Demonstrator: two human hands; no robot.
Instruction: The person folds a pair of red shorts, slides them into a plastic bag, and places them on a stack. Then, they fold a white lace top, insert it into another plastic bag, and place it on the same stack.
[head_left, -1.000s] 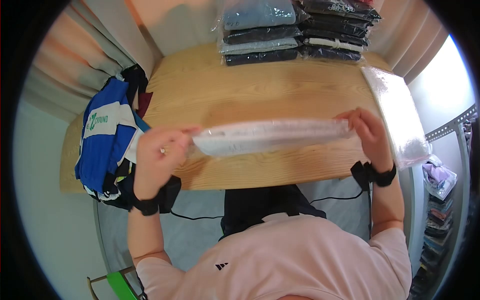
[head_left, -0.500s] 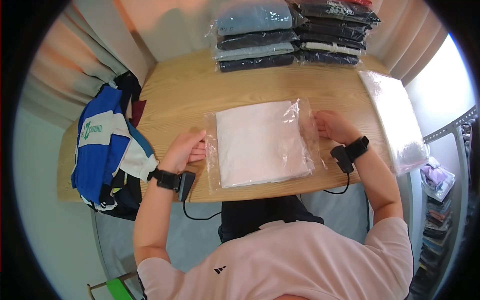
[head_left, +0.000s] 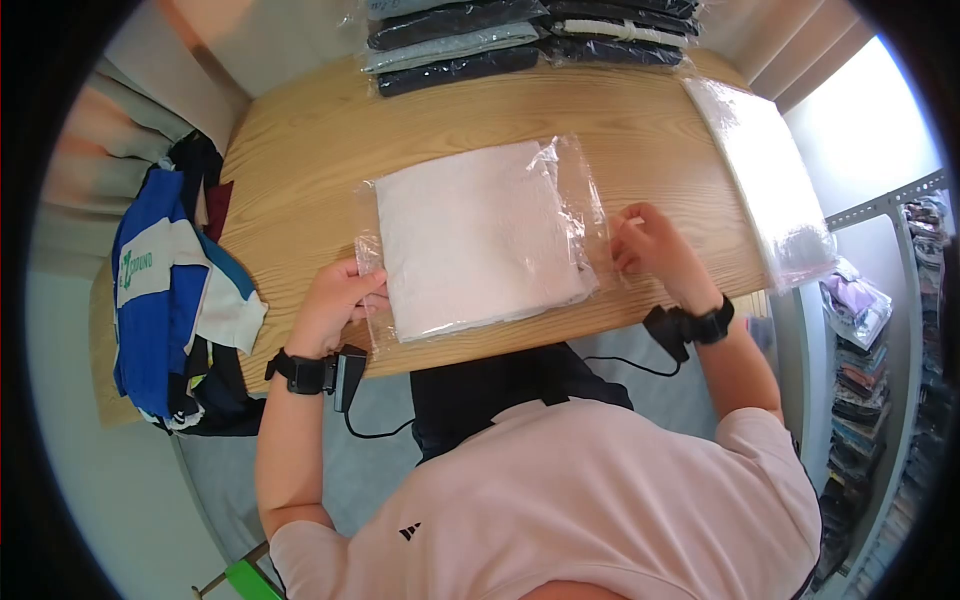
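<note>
A folded white garment [head_left: 475,235] lies flat inside a clear plastic bag [head_left: 582,190] on the wooden table in front of me. At the bag's left edge, my left hand [head_left: 340,300] is closed with thumb and fingers pinching the plastic. My right hand [head_left: 650,248] is beside the bag's right edge, its fingers curled and pressed together. A small pale bit shows at those fingertips; I cannot tell what it is. Both wrists wear black straps with a cabled device.
Bagged folded clothes [head_left: 460,45] stand in two stacks at the back of the wooden table [head_left: 300,150]. A pile of loose clothes [head_left: 165,290] hangs over the left side. Shiny clear bags [head_left: 765,180] lie along the right edge, near a metal shelf [head_left: 880,215] of packed clothes.
My right hand has turned, and its fingers have curled in closer together at the bag's right edge. The left hand stays at the left edge. The whole view has shifted.
</note>
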